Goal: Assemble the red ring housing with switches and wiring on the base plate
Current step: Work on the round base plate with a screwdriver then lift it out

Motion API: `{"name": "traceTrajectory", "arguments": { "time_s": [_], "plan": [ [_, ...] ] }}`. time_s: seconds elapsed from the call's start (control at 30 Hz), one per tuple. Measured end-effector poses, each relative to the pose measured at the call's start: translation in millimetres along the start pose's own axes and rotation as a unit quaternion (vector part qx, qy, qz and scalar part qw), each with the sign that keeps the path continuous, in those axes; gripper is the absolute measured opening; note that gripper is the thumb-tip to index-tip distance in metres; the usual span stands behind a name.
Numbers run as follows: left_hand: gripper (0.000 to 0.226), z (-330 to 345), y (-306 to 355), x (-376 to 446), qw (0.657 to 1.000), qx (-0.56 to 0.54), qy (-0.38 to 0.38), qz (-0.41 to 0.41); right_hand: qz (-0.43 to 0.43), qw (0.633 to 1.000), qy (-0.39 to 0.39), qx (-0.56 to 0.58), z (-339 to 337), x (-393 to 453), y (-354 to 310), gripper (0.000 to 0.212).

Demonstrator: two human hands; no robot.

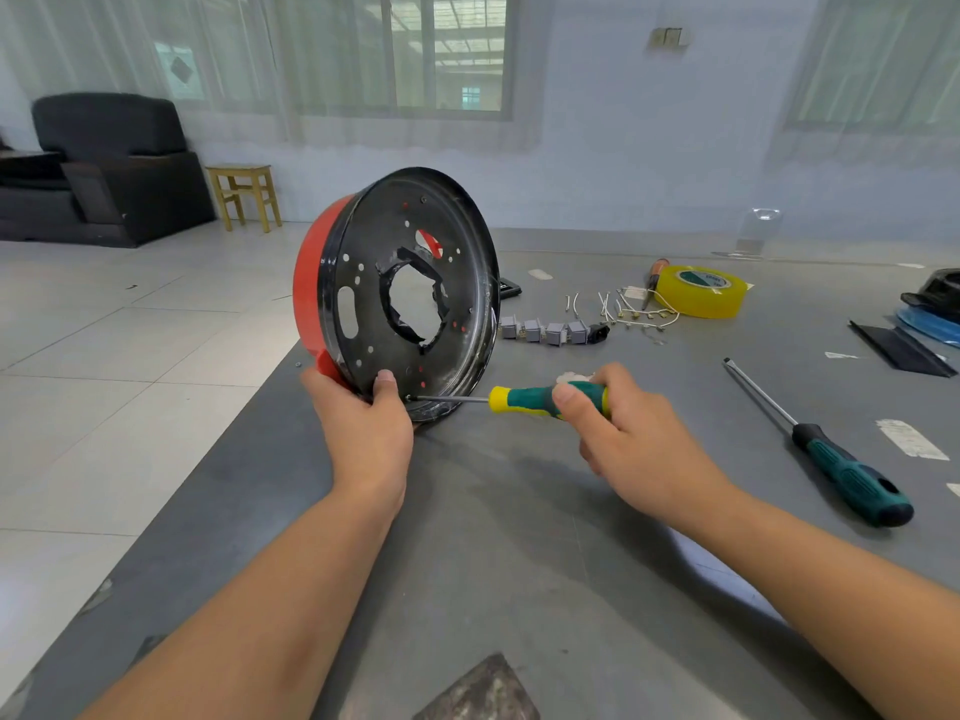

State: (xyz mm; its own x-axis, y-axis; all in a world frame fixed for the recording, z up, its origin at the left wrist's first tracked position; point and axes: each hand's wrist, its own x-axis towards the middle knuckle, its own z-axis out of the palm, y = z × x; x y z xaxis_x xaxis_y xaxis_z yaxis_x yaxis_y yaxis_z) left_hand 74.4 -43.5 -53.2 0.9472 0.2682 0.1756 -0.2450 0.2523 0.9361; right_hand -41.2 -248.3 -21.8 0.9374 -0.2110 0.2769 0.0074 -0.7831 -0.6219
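Note:
The black round base plate [374,283] stands on edge on the grey table, with the red ring housing [307,298] against its far left side. My left hand [363,423] grips the bottom of plate and ring, thumb on the plate's face. A small green-and-yellow screwdriver [540,400] is held in my right hand [628,433]; its tip touches a screw at the plate's lower rim. Several grey switches [545,332] lie in a row behind the plate, and white wires [623,309] with terminals lie beside them.
A roll of yellow tape [698,291] sits at the back right next to an orange-handled tool [653,278]. A larger green-handled screwdriver [831,459] lies to the right. Black and blue items [930,314] occupy the far right edge. The table's left edge [218,439] drops to tiled floor.

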Motion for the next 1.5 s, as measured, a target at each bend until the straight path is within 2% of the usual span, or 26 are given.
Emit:
{"name": "traceTrajectory", "arguments": {
  "time_s": [0.07, 0.1, 0.17, 0.27, 0.33, 0.4, 0.47, 0.53, 0.6, 0.67, 0.73, 0.8, 0.83, 0.87, 0.97, 1.03, 1.07, 1.1, 1.17, 1.2, 1.23, 1.27, 1.33, 1.37, 1.43, 1.5],
  "plan": [
    [0.044, 0, 0, 0, 1.000, 0.000, -0.001, 0.000, 0.053, 0.998, -0.016, -0.015, 0, 1, 0, 0.060],
    [0.044, 0, 0, 0, 1.000, -0.003, 0.000, 0.000, 0.047, 0.998, -0.033, -0.012, -1, 1, 0, 0.057],
    [0.041, 0, -1, 1, 1.000, -0.011, 0.002, 0.001, -0.026, 0.998, -0.052, -0.022, -5, 0, 2, 0.040],
    [0.042, 0, 0, 0, 1.000, -0.012, -0.007, 0.001, -0.102, 0.989, -0.014, -0.109, -10, 1, 4, 0.042],
    [0.044, 0, 0, -1, 1.000, -0.004, -0.016, 0.002, -0.032, 0.996, 0.000, -0.086, -8, 3, -1, 0.062],
    [0.042, 0, 1, -1, 1.000, 0.001, -0.021, 0.004, 0.068, 0.997, -0.032, -0.007, -4, 5, -5, 0.078],
    [0.039, 0, 0, -1, 1.000, -0.002, -0.021, 0.003, 0.081, 0.995, -0.060, 0.024, -5, 4, -4, 0.078],
    [0.040, 0, -1, 0, 1.000, -0.008, -0.018, 0.004, -0.015, 0.997, -0.046, -0.054, -11, 2, 0, 0.056],
    [0.041, 0, -2, 0, 1.000, -0.007, -0.020, 0.004, -0.131, 0.978, -0.018, -0.160, -17, 1, 5, 0.043],
    [0.042, 0, -3, 0, 1.000, -0.008, -0.026, 0.002, -0.156, 0.973, 0.009, -0.171, -17, 1, 4, 0.039],
    [0.042, 0, -3, -1, 0.999, -0.002, -0.032, 0.001, -0.048, 0.995, 0.017, -0.081, -11, 2, -5, 0.055],
    [0.042, 0, -3, -1, 1.000, 0.000, -0.031, -0.001, 0.109, 0.992, -0.033, 0.051, -5, 4, -9, 0.069],
    [0.042, 0, -3, -1, 1.000, 0.000, -0.029, -0.001, 0.152, 0.982, -0.058, 0.092, -6, 5, -9, 0.070],
    [0.042, 0, -2, -1, 1.000, 0.000, -0.028, 0.000, 0.147, 0.981, -0.074, 0.098, -8, 5, -8, 0.065],
    [0.040, -1, -1, -2, 1.000, -0.001, -0.025, -0.002, -0.046, 0.993, -0.058, -0.088, -21, 3, -1, 0.043],
    [0.040, 0, -1, -2, 1.000, -0.001, -0.028, -0.003, -0.159, 0.959, -0.024, -0.234, -24, 2, 1, 0.043],
    [0.040, 0, -1, -2, 0.999, 0.003, -0.031, -0.004, -0.167, 0.951, -0.011, -0.259, -22, 1, 0, 0.049],
    [0.039, 0, 0, -2, 0.999, 0.009, -0.034, -0.003, -0.138, 0.965, -0.007, -0.224, -19, 1, -1, 0.053],
    [0.038, 0, 1, -3, 0.999, 0.020, -0.039, -0.001, 0.045, 0.997, -0.047, 0.029, -13, 3, -6, 0.053],
    [0.039, 0, 2, -4, 0.999, 0.023, -0.040, 0.002, 0.159, 0.966, -0.091, 0.183, -11, 4, -9, 0.055],
    [0.040, 0, 2, -4, 0.999, 0.024, -0.041, 0.004, 0.225, 0.932, -0.117, 0.261, -11, 4, -10, 0.059],
    [0.041, 0, 3, -5, 0.999, 0.023, -0.039, 0.004, 0.226, 0.930, -0.126, 0.260, -11, 5, -9, 0.062],
    [0.040, 1, 4, -6, 0.999, 0.015, -0.031, 0.001, 0.088, 0.989, -0.081, 0.081, -12, 3, -8, 0.067],
    [0.040, 1, 4, -6, 0.999, 0.014, -0.029, -0.002, -0.003, 0.997, -0.058, -0.051, -16, 3, -6, 0.071],
    [0.043, 2, 6, -8, 0.999, 0.022, -0.035, -0.004, -0.129, 0.949, -0.027, -0.286, -21, 3, -2, 0.077],
    [0.042, 2, 7, -9, 0.998, 0.032, -0.050, -0.003, -0.173, 0.920, 0.019, -0.351, -16, 4, 1, 0.073]
  ]
}}
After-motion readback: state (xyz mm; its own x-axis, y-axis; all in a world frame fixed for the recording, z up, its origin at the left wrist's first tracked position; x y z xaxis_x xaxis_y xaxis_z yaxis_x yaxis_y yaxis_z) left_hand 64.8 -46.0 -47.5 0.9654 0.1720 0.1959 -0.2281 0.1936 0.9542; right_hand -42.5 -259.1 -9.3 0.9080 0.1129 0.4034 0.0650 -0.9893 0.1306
